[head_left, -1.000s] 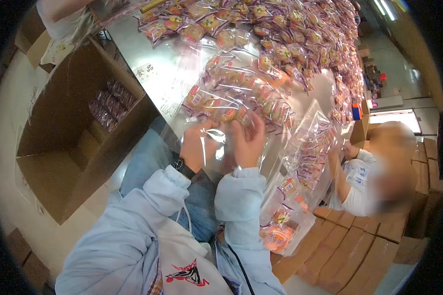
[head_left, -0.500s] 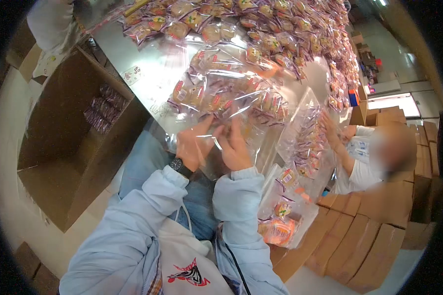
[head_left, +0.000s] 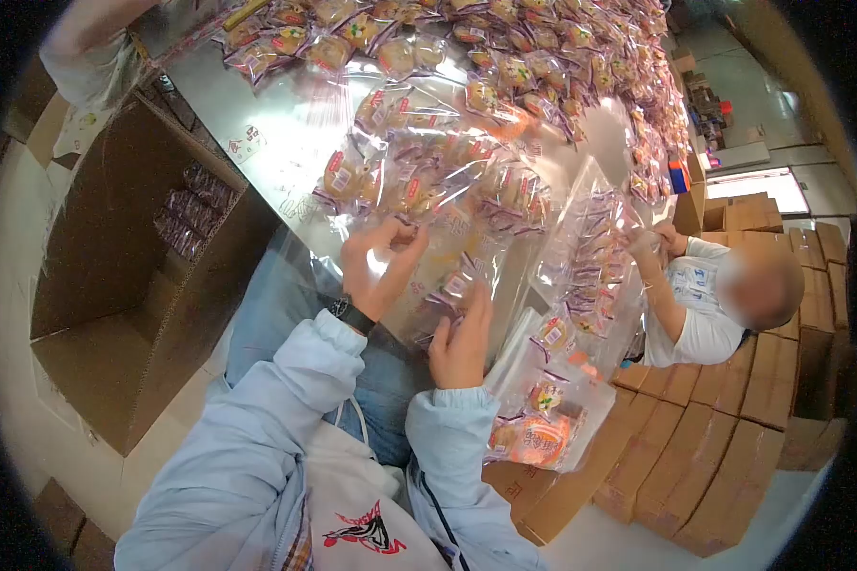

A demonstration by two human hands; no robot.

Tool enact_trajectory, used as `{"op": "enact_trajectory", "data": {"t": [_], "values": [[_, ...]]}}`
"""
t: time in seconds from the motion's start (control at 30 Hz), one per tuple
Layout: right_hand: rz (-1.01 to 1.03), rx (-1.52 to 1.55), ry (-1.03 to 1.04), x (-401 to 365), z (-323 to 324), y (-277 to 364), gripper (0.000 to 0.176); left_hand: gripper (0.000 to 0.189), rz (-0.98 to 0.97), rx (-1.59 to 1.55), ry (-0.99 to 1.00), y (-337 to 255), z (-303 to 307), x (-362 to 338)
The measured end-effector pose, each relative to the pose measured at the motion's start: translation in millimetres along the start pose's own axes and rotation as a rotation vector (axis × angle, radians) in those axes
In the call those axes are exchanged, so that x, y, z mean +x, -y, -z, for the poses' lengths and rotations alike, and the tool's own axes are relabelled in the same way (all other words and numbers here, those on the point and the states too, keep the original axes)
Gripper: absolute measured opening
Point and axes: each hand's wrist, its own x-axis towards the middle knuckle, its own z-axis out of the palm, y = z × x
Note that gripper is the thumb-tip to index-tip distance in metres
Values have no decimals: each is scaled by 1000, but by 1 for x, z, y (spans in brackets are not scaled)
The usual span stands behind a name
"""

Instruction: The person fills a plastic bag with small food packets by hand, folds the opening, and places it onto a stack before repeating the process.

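A large clear plastic bag (head_left: 438, 143) lies on the table in front of me, with several wrapped pastries (head_left: 414, 181) showing through it. My left hand (head_left: 381, 268) is closed, its fingertips pinching the near side of this bag. To the right and nearer to me is my right hand (head_left: 462, 341), thumb and fingers closed round a small wrapped pastry (head_left: 457, 284) with a label and purple edging. Glare on the film partly hides the fingertips. Another group of wrapped pastries (head_left: 519, 195) lies under film just beyond my right hand.
A big pile of wrapped pastries (head_left: 543, 71) covers the table's far side. An open cardboard box (head_left: 95, 352) at left holds several packets. A co-worker (head_left: 700, 295) at right handles a filled bag (head_left: 590, 257). Cardboard boxes (head_left: 695, 466) stand behind. Printed bags (head_left: 543, 438) lie near my right sleeve.
My hands, close together before, are now apart. The right hand has moved down towards me with a wrapped pastry in it. At right, the co-worker's hands have shifted on the bag.
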Motion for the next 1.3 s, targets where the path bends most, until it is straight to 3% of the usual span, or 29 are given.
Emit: {"op": "enact_trajectory", "data": {"t": [0.17, 0.27, 0.37, 0.4, 0.5, 0.53, 0.7, 0.87, 0.9, 0.97, 1.03, 1.2, 1.3], "values": [[5, 131, -9, 26, -4, 12, 68, 24, 67, -47, -27, 2, -2, 0], [101, -119, 13, 43, -10, 11, 59, 25, 101, -66, 7, -1, 1, 4], [-145, 168, -59, 70, -20, 0, 52, 26, 96, -84, -18, 0, 0, 4], [-165, 463, -161, 77, -29, 2, 51, 26, 68, -67, -18, 6, -2, 3], [-170, 521, -162, 93, -31, 25, 32, 27, 21, -11, -18, 10, -3, 5], [-22, 346, -248, 93, -47, 16, 33, 28, 37, 14, -21, 7, -3, 5], [1, 199, -191, 99, -33, 15, 42, 25, -91, 5, -38, 6, 4, 5], [221, -44, -180, 83, -29, 1, 51, 29, -289, -57, 2, 13, -3, -13], [155, 5, -110, 80, -29, 5, 53, 31, -348, -74, 6, 12, -2, -15], [20, 102, 33, 73, -29, 12, 60, 39, -267, 8, 89, 7, -2, -18], [-14, 113, 42, 73, -27, 15, 57, 41, -246, 55, 192, 4, -1, -15], [-20, 286, 53, 91, -22, 5, 62, 30, -439, 206, 236, -16, 1, 6], [-53, 244, -63, 75, -12, 8, 67, 29, -462, 238, 292, -7, 5, 12]]}}
